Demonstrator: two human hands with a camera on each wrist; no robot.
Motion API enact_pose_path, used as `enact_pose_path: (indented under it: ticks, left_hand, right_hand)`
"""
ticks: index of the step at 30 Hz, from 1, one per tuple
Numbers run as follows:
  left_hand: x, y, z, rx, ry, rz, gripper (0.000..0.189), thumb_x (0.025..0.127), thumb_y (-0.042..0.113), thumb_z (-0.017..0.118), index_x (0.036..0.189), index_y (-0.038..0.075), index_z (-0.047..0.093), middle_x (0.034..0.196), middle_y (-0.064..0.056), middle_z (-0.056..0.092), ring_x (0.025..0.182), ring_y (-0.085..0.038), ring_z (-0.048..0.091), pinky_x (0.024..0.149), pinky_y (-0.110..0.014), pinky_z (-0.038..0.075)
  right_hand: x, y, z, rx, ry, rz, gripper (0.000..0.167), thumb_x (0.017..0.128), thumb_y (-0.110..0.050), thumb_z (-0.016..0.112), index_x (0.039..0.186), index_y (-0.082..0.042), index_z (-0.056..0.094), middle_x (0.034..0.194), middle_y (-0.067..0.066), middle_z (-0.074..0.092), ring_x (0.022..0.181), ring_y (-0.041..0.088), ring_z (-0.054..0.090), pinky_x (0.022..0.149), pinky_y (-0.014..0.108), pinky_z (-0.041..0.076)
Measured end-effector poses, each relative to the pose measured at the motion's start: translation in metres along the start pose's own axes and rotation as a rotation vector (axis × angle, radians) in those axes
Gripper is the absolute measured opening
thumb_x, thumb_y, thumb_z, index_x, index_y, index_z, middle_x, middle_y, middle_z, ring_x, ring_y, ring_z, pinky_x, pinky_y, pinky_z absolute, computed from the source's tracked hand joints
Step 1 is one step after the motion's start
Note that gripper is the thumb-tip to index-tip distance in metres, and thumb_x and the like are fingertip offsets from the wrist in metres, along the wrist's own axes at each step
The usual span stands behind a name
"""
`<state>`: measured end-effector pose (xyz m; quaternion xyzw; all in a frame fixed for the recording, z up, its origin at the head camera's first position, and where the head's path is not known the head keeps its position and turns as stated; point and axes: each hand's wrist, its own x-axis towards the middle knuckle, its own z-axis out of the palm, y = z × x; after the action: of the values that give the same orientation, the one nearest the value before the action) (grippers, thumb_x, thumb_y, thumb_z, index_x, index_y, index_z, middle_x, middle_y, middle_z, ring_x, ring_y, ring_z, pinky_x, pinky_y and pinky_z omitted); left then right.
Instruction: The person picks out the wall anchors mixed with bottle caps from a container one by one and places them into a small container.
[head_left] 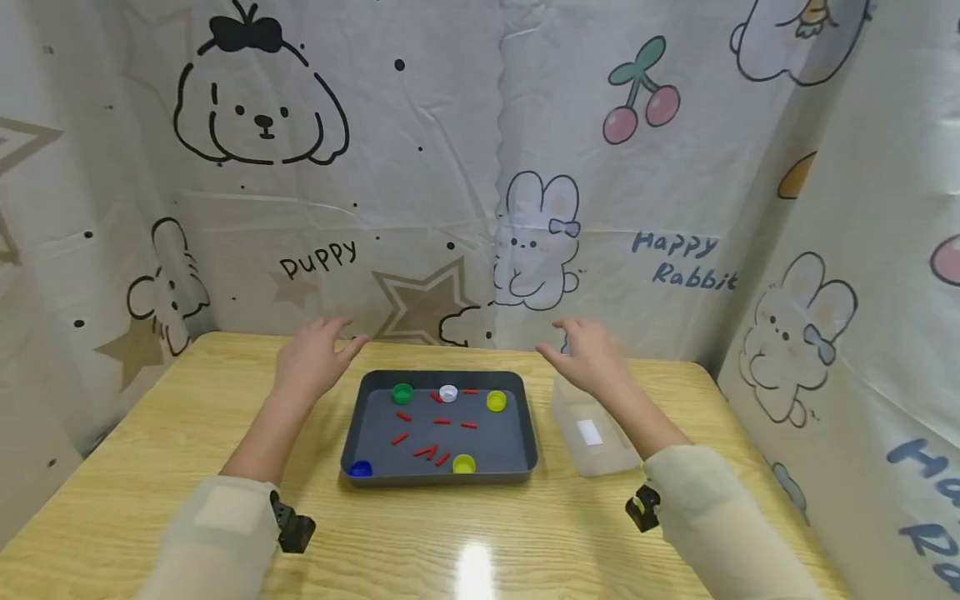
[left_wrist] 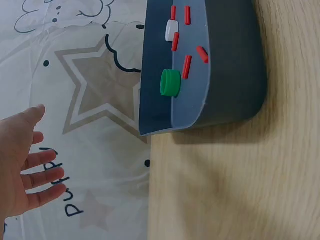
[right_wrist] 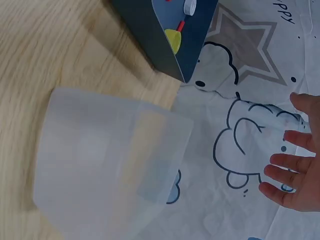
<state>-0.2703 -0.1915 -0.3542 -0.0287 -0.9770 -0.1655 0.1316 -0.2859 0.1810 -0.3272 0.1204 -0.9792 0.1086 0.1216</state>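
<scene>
My left hand [head_left: 309,360] hovers above the table to the left of a dark grey tray [head_left: 480,446], fingers spread and holding nothing. On the other side, my right hand [head_left: 588,354] is raised over a translucent plastic box [head_left: 606,454], also with its fingers extended and nothing held. Inside the tray lie several short red sticks [head_left: 442,422]. Round caps sit among them: a green cap [head_left: 402,394], a white cap [head_left: 447,393], a blue cap [head_left: 361,469] and two yellow caps [head_left: 496,401]. Both wrist views show the palms and fingers away from any object.
The wooden table [head_left: 405,533] carries the tray near its middle, with the box just right of it. A printed cloth [head_left: 420,200] hangs behind the table and along both sides. A small white label [head_left: 589,432] shows on the box.
</scene>
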Motion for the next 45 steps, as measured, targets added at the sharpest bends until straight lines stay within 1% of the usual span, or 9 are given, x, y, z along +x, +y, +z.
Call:
enact_pose_path:
  ticks: [5, 10, 14, 21, 23, 29, 33, 39, 45]
  left_hand:
    - [-0.002, -0.004, 0.009, -0.047, -0.019, -0.019, 0.062, 0.093, 0.055, 0.041, 0.134, 0.010, 0.048, 0.133, -0.017, 0.053, 0.116, -0.039, 0.052, 0.083, -0.055, 0.045]
    - [-0.005, -0.009, 0.018, -0.094, -0.026, -0.022, 0.064, 0.092, 0.056, 0.041, 0.134, 0.009, 0.048, 0.130, -0.017, 0.055, 0.111, -0.037, 0.056, 0.082, -0.053, 0.046]
    - [-0.007, -0.013, 0.023, -0.108, -0.033, -0.037, 0.063, 0.092, 0.056, 0.042, 0.134, 0.009, 0.048, 0.127, -0.019, 0.057, 0.110, -0.036, 0.057, 0.081, -0.053, 0.046]
    - [-0.012, -0.016, 0.030, -0.119, -0.079, -0.070, 0.069, 0.091, 0.059, 0.039, 0.136, 0.008, 0.046, 0.127, -0.019, 0.057, 0.112, -0.037, 0.056, 0.081, -0.053, 0.046]
    - [-0.013, -0.018, 0.033, -0.118, -0.094, -0.078, 0.069, 0.092, 0.060, 0.038, 0.136, 0.008, 0.046, 0.126, -0.020, 0.057, 0.112, -0.038, 0.055, 0.081, -0.053, 0.046]
    - [-0.016, -0.024, 0.041, -0.152, -0.127, -0.096, 0.068, 0.092, 0.058, 0.039, 0.136, 0.006, 0.046, 0.126, -0.021, 0.057, 0.112, -0.039, 0.055, 0.083, -0.054, 0.045]
    - [-0.017, -0.027, 0.048, -0.180, -0.129, -0.104, 0.066, 0.092, 0.055, 0.042, 0.135, 0.005, 0.047, 0.124, -0.021, 0.058, 0.111, -0.039, 0.055, 0.084, -0.053, 0.045]
    - [-0.017, -0.028, 0.057, -0.197, -0.135, -0.107, 0.060, 0.093, 0.049, 0.046, 0.133, 0.004, 0.049, 0.119, -0.022, 0.061, 0.106, -0.038, 0.058, 0.080, -0.051, 0.047]
    - [-0.018, -0.027, 0.066, -0.211, -0.162, -0.117, 0.055, 0.092, 0.042, 0.051, 0.132, 0.005, 0.050, 0.115, -0.020, 0.063, 0.102, -0.037, 0.060, 0.076, -0.049, 0.048]
  right_hand:
    - [0.001, -0.007, 0.012, 0.071, -0.016, 0.005, 0.053, 0.087, -0.047, 0.057, 0.124, -0.009, 0.058, 0.124, 0.013, 0.059, 0.114, 0.033, 0.055, 0.088, 0.050, 0.046]
    - [0.002, -0.013, 0.027, 0.097, -0.036, 0.010, 0.053, 0.088, -0.047, 0.056, 0.124, -0.009, 0.059, 0.124, 0.012, 0.060, 0.110, 0.032, 0.057, 0.085, 0.047, 0.048]
    - [0.003, -0.017, 0.038, 0.144, -0.055, 0.015, 0.052, 0.088, -0.047, 0.056, 0.123, -0.010, 0.059, 0.124, 0.011, 0.060, 0.112, 0.030, 0.057, 0.088, 0.046, 0.047]
    - [0.003, -0.021, 0.055, 0.244, -0.072, 0.031, 0.051, 0.087, -0.046, 0.057, 0.121, -0.008, 0.061, 0.123, 0.011, 0.061, 0.114, 0.030, 0.056, 0.092, 0.045, 0.045]
    - [0.002, -0.024, 0.060, 0.252, -0.079, 0.037, 0.049, 0.087, -0.044, 0.058, 0.120, -0.008, 0.061, 0.123, 0.011, 0.061, 0.114, 0.030, 0.056, 0.092, 0.045, 0.045]
    - [0.004, -0.034, 0.073, 0.237, -0.077, 0.007, 0.045, 0.086, -0.041, 0.061, 0.117, -0.008, 0.063, 0.119, 0.010, 0.063, 0.111, 0.029, 0.057, 0.091, 0.044, 0.046]
    - [0.006, -0.040, 0.082, 0.231, -0.076, -0.011, 0.041, 0.086, -0.038, 0.062, 0.114, -0.008, 0.065, 0.117, 0.009, 0.064, 0.111, 0.027, 0.057, 0.091, 0.043, 0.046]
    - [0.009, -0.049, 0.096, 0.263, -0.084, -0.033, 0.036, 0.085, -0.034, 0.065, 0.109, -0.008, 0.067, 0.113, 0.009, 0.065, 0.108, 0.026, 0.059, 0.091, 0.041, 0.046]
    - [0.009, -0.058, 0.109, 0.288, -0.102, -0.052, 0.032, 0.085, -0.031, 0.066, 0.107, -0.009, 0.069, 0.109, 0.008, 0.066, 0.105, 0.025, 0.060, 0.090, 0.041, 0.046]
